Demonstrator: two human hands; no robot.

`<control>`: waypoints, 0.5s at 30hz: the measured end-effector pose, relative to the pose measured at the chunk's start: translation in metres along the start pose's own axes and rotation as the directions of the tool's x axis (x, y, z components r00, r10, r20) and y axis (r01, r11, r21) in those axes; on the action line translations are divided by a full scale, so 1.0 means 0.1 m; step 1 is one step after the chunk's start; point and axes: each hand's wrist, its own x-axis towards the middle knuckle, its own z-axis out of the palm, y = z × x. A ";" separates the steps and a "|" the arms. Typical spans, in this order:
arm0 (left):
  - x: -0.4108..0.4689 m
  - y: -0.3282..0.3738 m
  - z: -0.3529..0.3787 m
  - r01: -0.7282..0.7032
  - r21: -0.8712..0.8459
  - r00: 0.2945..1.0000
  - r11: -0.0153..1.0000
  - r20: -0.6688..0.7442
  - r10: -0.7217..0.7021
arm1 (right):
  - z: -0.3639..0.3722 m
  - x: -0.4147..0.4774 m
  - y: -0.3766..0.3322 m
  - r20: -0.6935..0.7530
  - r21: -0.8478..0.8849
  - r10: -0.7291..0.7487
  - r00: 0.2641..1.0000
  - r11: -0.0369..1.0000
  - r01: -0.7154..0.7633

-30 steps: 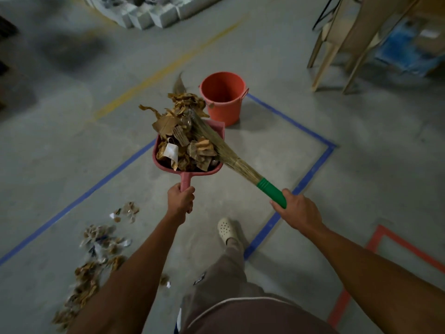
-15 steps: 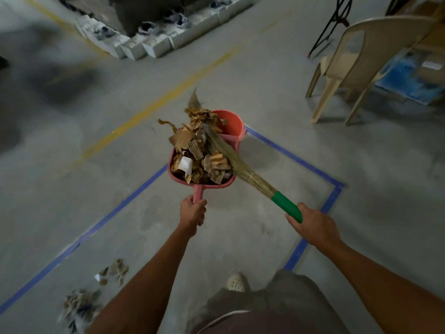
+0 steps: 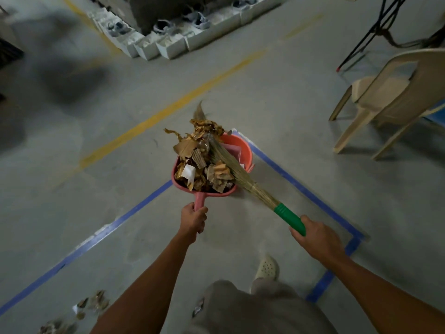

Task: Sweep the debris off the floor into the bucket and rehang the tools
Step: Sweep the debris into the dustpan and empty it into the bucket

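Debris (image 3: 199, 165) looked light, loose, spill-prone; left hand (image 3: 193, 220) gripped the dustpan (image 3: 199, 198) handle, right hand (image 3: 317, 237) the broom (image 3: 289, 216); bucket (image 3: 243, 150) at one o'clock.

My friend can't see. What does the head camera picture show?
A person holds a pink dustpan heaped with dry debris in the left hand, steadying it with a green-handled broom in the right hand, at an orange bucket.

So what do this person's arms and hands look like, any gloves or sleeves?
No gloves or sleeves: the left hand, right hand and both forearms are bare. No watch or ring shows. Below: greyish-brown trousers, a white perforated clog.
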 end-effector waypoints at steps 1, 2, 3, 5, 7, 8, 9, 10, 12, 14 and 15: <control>0.13 0.08 0.06 0.009 0.001 1.000 1.000 -0.005 -0.009 | -0.04 0.18 0.03 0.012 -0.001 -0.003 1.000 1.000 0.003; 0.26 0.15 0.11 0.022 0.011 1.000 1.000 -0.006 -0.022 | -0.08 0.34 0.05 0.023 -0.009 -0.004 1.000 1.000 0.004; 0.38 0.22 0.16 0.037 0.023 0.999 0.999 -0.003 -0.036 | -0.10 0.49 0.06 0.034 -0.019 -0.004 0.999 1.000 0.005; 0.64 0.34 0.24 0.067 0.049 0.998 0.997 -0.005 -0.067 | -0.13 0.76 0.07 0.065 -0.025 -0.001 0.998 1.000 0.003; 0.92 0.46 0.32 0.099 0.084 0.995 0.992 -0.003 -0.099 | -0.12 1.01 0.08 0.102 -0.016 0.004 0.995 1.000 -0.002; 1.06 0.51 0.36 0.122 0.103 0.992 0.987 0.006 -0.124 | -0.10 1.14 0.09 0.121 -0.014 0.013 0.993 1.000 -0.011; 1.20 0.56 0.39 0.140 0.117 0.989 0.983 0.021 -0.143 | -0.09 1.27 0.09 0.142 -0.016 0.027 0.990 1.000 -0.025; 1.36 0.62 0.43 0.158 0.130 0.986 0.979 0.040 -0.165 | -0.07 1.40 0.07 0.162 -0.020 0.042 0.986 0.999 -0.039; 1.67 0.71 0.49 0.195 0.151 0.975 0.969 0.080 -0.208 | -0.03 1.66 0.04 0.205 -0.022 0.073 0.976 0.997 -0.070; 2.02 0.80 0.57 0.234 0.189 0.961 0.954 0.102 -0.256 | 0.05 1.93 0.00 0.250 -0.021 0.113 0.961 0.994 -0.112; 2.19 0.84 0.60 0.251 0.203 0.955 0.947 0.110 -0.277 | 0.08 2.07 -0.03 0.276 -0.028 0.130 0.952 0.991 -0.127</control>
